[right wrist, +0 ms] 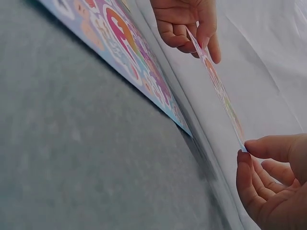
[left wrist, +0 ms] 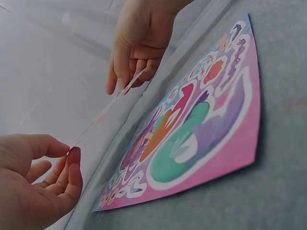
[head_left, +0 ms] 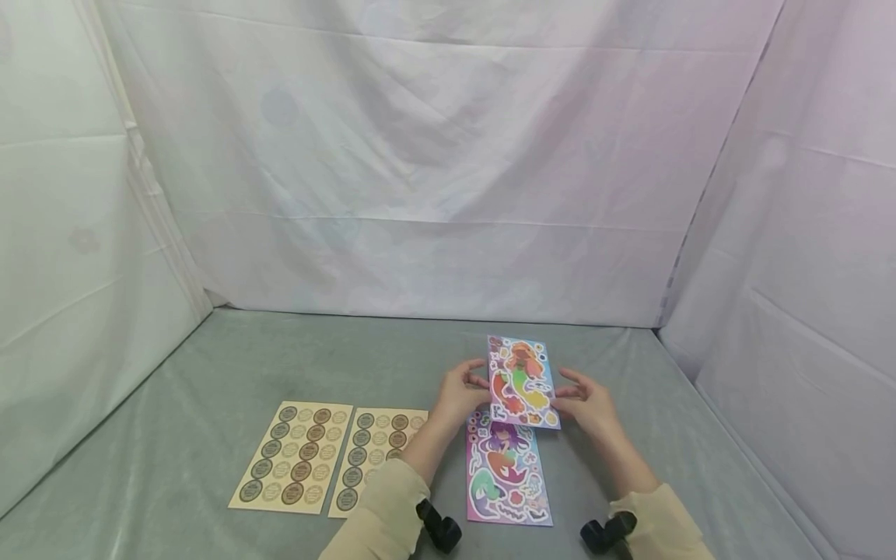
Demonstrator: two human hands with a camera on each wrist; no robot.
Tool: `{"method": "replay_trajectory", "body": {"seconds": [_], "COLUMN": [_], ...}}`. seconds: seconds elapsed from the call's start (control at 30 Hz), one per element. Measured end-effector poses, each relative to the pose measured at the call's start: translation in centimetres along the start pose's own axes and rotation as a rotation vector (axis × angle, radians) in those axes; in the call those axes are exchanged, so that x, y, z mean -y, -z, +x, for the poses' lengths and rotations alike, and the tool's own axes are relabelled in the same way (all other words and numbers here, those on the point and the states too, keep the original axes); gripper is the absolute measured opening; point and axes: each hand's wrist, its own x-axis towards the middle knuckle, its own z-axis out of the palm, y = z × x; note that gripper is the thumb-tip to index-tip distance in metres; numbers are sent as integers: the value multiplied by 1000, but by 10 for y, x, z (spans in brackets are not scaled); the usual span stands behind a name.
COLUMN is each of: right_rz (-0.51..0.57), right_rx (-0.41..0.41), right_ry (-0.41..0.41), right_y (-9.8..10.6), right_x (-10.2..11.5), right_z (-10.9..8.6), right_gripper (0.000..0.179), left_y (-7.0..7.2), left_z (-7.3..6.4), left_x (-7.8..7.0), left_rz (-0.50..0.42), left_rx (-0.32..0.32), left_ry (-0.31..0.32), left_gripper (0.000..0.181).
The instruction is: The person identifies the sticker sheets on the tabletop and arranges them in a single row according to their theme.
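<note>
A colourful mermaid sticker sheet [head_left: 521,381] is held up off the table between both hands. My left hand [head_left: 462,394] pinches its left edge between thumb and fingertips, and my right hand [head_left: 586,403] pinches the right edge the same way. In the left wrist view the raised sheet [left wrist: 103,112] appears almost edge-on, with the left hand [left wrist: 38,177] at its near side. Below it, a second mermaid sticker sheet [head_left: 507,482], pink and blue, lies face up on the table. The raised sheet hides its top part in the head view.
Two cream sheets of round stickers lie side by side at the left: one sheet [head_left: 271,502] in full view, the other sheet [head_left: 378,416] partly behind the left forearm. Grey cloth covers the table [head_left: 161,467]. White curtains [head_left: 434,155] enclose the back and sides.
</note>
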Motion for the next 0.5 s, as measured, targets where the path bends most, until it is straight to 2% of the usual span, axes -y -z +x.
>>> {"method": "replay_trajectory", "body": {"seconds": [0.27, 0.5], "right_rz": [-37, -37], "right_rx": [20, 50], "right_ry": [-2, -2], "right_y": [8, 14], "right_x": [-2, -3], "right_z": [-7, -13], "right_gripper": [63, 65], "left_y": [-2, -5], "left_z": [-5, -8], "left_x": [-3, -3], "left_rz": [37, 16], "left_rx": [30, 52], "left_ry": [0, 27], "left_gripper": [64, 67]}}
